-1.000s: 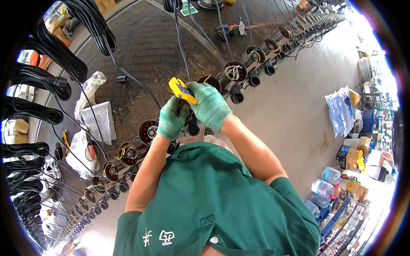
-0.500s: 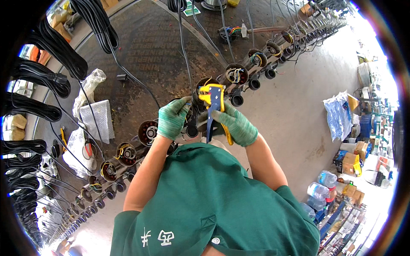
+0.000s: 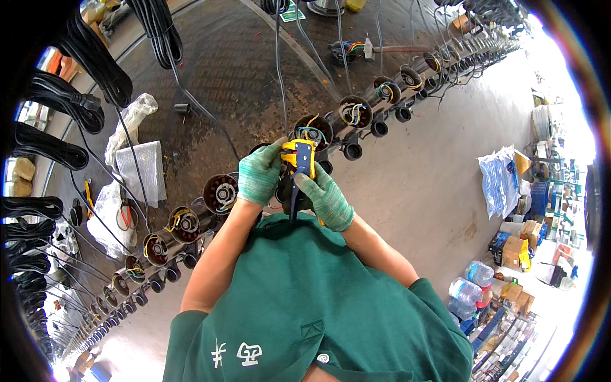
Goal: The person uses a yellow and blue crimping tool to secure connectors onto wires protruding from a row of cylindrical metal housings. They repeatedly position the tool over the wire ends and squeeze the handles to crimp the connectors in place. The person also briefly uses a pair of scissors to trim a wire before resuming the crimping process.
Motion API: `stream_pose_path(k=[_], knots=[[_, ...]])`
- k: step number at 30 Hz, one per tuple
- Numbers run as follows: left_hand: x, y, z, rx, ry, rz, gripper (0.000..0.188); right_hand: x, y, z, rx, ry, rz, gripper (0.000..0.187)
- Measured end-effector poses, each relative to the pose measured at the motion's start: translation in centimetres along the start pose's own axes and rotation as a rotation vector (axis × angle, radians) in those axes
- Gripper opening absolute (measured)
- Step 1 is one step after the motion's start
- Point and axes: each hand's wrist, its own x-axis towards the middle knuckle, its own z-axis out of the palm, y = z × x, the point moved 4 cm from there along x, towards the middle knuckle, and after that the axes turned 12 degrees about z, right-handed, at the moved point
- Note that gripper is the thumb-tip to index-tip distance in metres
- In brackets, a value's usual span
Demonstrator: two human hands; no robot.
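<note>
In my right hand, gloved in green, is a yellow and dark-blue wire stripper, its handles gripped and its yellow jaws turned toward my left hand. My left hand, in the same kind of glove, pinches a thin wire at the jaws; the wire's tip is mostly hidden by fingers and tool. Just beyond the stripper sits an open round motor housing with blue and yellow wires sticking out. Left of my left hand is another motor housing, showing a ring of reddish windings.
A long diagonal row of similar housings runs along the edge of a dark worktable. Bundled black cables hang at the left, their leads crossing the table. Scissors lie on plastic wrap. Water bottles and boxes stand at the right.
The stripper and my right hand have moved left and a little nearer to me, bringing the jaws up to my left fingertips. My left hand has stayed nearly in place.
</note>
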Motion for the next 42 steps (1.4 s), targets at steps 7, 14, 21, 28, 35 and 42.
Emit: stream_pose_path(k=[7, 14, 21, 28, 35, 42], knots=[[0.2, 0.4, -0.1, 0.107, -0.035, -0.001, 0.035, 1.0, 1.0, -0.6, 0.017, 0.039, -0.042, 0.045], [0.4, 0.5, -0.3, 0.201, -0.072, 0.063, 0.039, 0.6, 0.1, -0.5, 0.024, 0.165, 0.097, 0.048], [0.4, 0.5, -0.3, -0.012, -0.044, -0.098, 0.035, 0.3, 0.6, -1.0, 0.167, 0.050, -0.125, 0.052], [1.0, 0.8, -1.0, -0.028, -0.188, -0.236, 0.039, 1.1, -1.0, -1.0, -0.253, 0.218, -0.404, 0.050], [0.7, -0.3, -3.0, -0.798, -0.293, -0.311, 0.077, 2.3, -6.0, 2.0, -0.775, 0.390, -0.436, 0.053], [-0.1, -1.6, -3.4, -0.905, -0.314, -0.341, 0.083, 4.8, -5.7, 3.1, -0.960, 0.403, -0.374, 0.045]])
